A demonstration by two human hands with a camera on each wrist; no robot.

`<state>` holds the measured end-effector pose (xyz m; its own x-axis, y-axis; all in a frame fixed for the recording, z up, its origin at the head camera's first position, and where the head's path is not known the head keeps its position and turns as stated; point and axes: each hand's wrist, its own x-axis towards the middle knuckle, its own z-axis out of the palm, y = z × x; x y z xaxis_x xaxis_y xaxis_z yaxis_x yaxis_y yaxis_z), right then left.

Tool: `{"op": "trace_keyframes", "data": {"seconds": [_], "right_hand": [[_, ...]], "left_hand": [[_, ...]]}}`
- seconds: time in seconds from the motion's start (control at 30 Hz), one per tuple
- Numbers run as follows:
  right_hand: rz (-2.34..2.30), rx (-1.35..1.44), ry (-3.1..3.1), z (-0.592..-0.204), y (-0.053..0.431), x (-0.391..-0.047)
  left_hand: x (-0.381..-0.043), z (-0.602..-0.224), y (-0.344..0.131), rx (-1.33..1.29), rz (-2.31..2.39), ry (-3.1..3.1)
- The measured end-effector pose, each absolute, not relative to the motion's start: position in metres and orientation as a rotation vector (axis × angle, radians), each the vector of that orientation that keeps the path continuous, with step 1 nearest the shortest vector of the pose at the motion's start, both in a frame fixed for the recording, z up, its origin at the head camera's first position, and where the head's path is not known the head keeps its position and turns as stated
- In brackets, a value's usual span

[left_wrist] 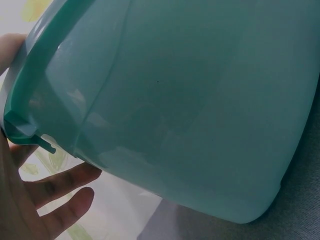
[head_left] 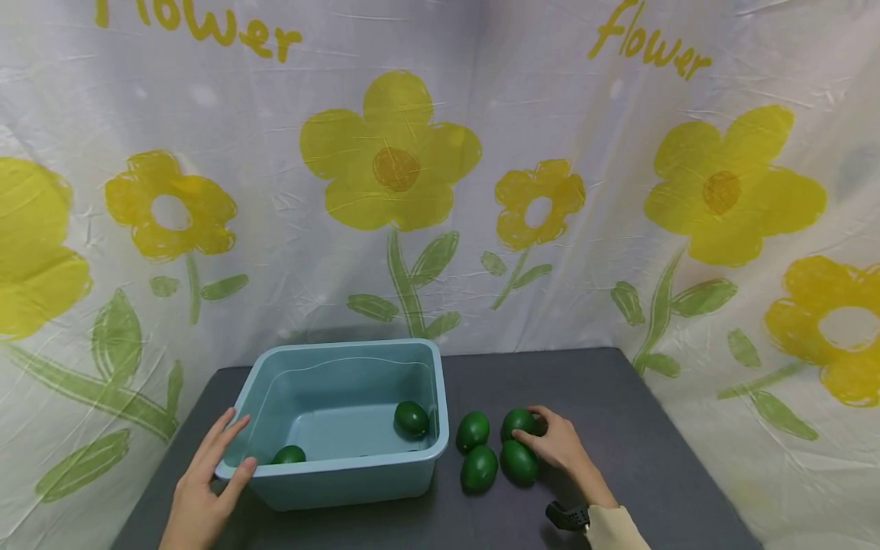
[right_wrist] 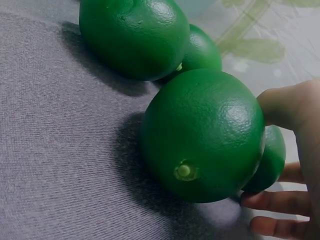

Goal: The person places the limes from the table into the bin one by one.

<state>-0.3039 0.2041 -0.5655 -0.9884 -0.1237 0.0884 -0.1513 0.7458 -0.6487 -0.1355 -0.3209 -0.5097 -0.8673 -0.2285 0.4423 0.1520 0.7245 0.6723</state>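
Note:
At the front left corner of a blue-green plastic basin (head_left: 344, 462), my left hand (head_left: 202, 485) spreads its fairly straight fingers. Its thumb touches the front rim, and the fingers extend beside the left rim. My right hand (head_left: 558, 443) pinches the far right avocado (head_left: 517, 422) of a cluster on the table, with thumb and fingers on either side. Close below the thumb lies another dark green avocado (right_wrist: 200, 140), its stem nub facing the wrist camera. Two more, a back avocado (head_left: 473, 431) and a front avocado (head_left: 479, 469), sit between these and the basin.
Inside the basin lie one avocado (head_left: 411, 419) at the right and another avocado (head_left: 289, 454) at the front left, partly hidden by the front wall. A dark grey cloth (head_left: 571, 374) covers the table. Behind it hangs a white curtain (head_left: 605, 298) with yellow flowers.

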Motion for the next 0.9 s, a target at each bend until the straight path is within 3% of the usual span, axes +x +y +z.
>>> {"op": "trace_keyframes", "data": {"seconds": [0.9], "right_hand": [[1.137, 0.186, -2.871, -0.5746, 0.2, -0.3078]], "left_hand": [[-0.1341, -0.511, -0.3207, 0.068, -0.975, -2.44]]}}
